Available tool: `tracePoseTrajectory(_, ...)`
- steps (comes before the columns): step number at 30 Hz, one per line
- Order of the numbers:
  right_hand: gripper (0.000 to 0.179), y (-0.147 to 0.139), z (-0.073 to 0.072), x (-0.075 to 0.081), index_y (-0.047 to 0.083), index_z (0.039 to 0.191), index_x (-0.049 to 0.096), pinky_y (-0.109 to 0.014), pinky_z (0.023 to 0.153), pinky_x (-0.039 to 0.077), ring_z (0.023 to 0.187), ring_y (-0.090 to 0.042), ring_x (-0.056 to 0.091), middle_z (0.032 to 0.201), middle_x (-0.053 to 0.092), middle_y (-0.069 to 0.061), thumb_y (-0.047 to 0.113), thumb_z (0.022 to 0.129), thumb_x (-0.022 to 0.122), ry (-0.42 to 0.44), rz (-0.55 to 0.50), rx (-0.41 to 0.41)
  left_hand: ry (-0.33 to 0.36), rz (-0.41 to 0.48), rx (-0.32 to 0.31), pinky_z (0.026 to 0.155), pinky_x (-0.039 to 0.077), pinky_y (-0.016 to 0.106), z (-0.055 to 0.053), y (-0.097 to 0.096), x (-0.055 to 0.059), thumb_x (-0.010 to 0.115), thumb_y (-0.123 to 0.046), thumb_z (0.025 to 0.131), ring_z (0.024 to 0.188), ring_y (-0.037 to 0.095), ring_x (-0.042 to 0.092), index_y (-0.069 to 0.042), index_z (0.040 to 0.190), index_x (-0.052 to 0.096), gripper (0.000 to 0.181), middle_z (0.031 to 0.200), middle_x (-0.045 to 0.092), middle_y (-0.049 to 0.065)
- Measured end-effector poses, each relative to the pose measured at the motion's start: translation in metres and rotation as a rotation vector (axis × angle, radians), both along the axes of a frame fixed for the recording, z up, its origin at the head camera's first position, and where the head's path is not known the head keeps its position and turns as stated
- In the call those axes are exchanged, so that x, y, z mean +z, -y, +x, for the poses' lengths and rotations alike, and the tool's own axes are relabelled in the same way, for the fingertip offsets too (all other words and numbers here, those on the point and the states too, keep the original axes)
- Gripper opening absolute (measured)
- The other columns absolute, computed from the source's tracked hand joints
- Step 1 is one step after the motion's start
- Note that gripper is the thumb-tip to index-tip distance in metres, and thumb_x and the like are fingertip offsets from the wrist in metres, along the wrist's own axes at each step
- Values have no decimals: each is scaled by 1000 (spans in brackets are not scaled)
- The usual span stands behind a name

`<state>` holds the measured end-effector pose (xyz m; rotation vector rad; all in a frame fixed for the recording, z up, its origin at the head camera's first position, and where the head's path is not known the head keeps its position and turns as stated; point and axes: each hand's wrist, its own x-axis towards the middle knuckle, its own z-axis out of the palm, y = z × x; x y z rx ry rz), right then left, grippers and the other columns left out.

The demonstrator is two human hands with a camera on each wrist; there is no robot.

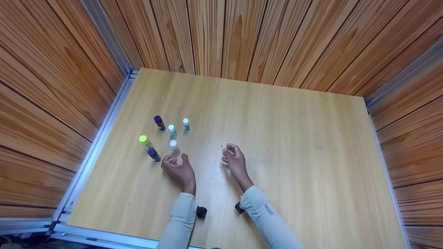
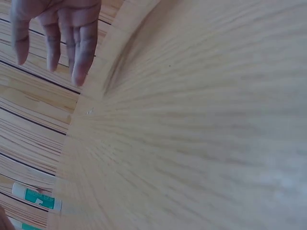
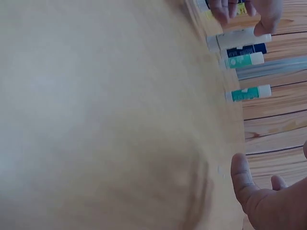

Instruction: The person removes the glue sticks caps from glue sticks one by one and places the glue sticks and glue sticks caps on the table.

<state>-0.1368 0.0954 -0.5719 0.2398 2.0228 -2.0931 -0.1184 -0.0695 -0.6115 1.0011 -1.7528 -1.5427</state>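
Note:
Beside the white-capped, pale glue stick is my left hand, its fingers loosely bent with no hold visible. To its left stand a purple-capped stick and a lime-capped one. Behind these are a second purple-capped stick and two small teal sticks with white caps, one nearer and one farther right. My right hand hovers over the table's middle with relaxed fingers and holds nothing. In the left wrist view a teal stick stands at lower left.
A light wooden table extends to the right of my hands. Wood-plank walls enclose it at the back and sides, with a metal rail along the left edge. Tiny specks lie near my right fingertips.

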Motion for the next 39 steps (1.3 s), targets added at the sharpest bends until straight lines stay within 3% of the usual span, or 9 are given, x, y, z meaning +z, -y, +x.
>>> tracePoseTrajectory(4, 54, 11, 2, 21, -8, 139, 38, -54, 94, 46, 117, -43, 53, 139, 43, -27, 22, 97, 57, -14, 1, 35, -38, 28, -29, 99, 42, 44, -3, 0, 1, 69, -8, 85, 123, 32, 46, -4, 131, 41, 53, 133, 43, 14)
tracePoseTrajectory(8, 53, 19, 1, 28, -7, 139, 40, -53, 92, 47, 115, -38, 55, 138, 44, -25, 21, 97, 58, -37, 18, 56, -27, 52, -67, 104, 39, 43, -5, 0, 2, 69, -13, 88, 131, 31, 39, -8, 141, 36, 63, 145, 36, 10)
tracePoseTrajectory(13, 51, 26, -7, 18, -7, 139, 41, -51, 91, 49, 118, -37, 54, 140, 42, -28, 15, 96, 58, -72, -7, 94, 38, 48, -128, 112, 28, 38, -7, 1, 2, 66, -22, 91, 141, 24, 27, -16, 153, 22, 76, 159, 18, 5)
tracePoseTrajectory(17, 51, 32, -14, 4, -1, 141, 44, -47, 90, 50, 118, -34, 55, 145, 41, -24, 20, 96, 59, -95, 2, 125, 45, 47, -165, 113, 25, 38, -10, 2, 3, 65, -21, 93, 143, 22, 20, -17, 155, 14, 81, 161, 9, 4)
tracePoseTrajectory(26, 52, 47, -18, 2, 13, 140, 51, -49, 89, 50, 113, -27, 59, 143, 47, -14, 36, 94, 60, -83, 95, 185, 70, 22, -226, 106, 37, 40, -19, 8, 3, 62, -18, 94, 146, 24, 10, -14, 155, 11, 80, 161, 7, 13)
tracePoseTrajectory(30, 50, 53, -18, 3, 12, 140, 50, -46, 86, 52, 116, -26, 57, 141, 50, -13, 33, 96, 58, -92, 130, 215, 108, -9, -223, 112, 28, 40, -21, 10, 1, 63, -22, 94, 146, 24, 10, -15, 155, 14, 78, 161, 8, 11)
tracePoseTrajectory(34, 48, 59, -18, 2, 10, 141, 48, -41, 90, 51, 126, -26, 51, 141, 50, -12, 28, 98, 56, -102, 134, 232, 86, -65, -207, 116, 14, 38, -23, 11, -2, 65, -20, 92, 146, 27, 12, -8, 153, 20, 77, 159, 14, 17)
tracePoseTrajectory(39, 53, 68, -17, 1, 11, 144, 44, -43, 90, 50, 128, -26, 49, 141, 49, -15, 30, 97, 58, -86, 126, 254, 51, -54, -188, 115, 18, 34, -24, 13, -5, 63, -16, 94, 143, 24, 21, -6, 152, 22, 72, 157, 23, 14)
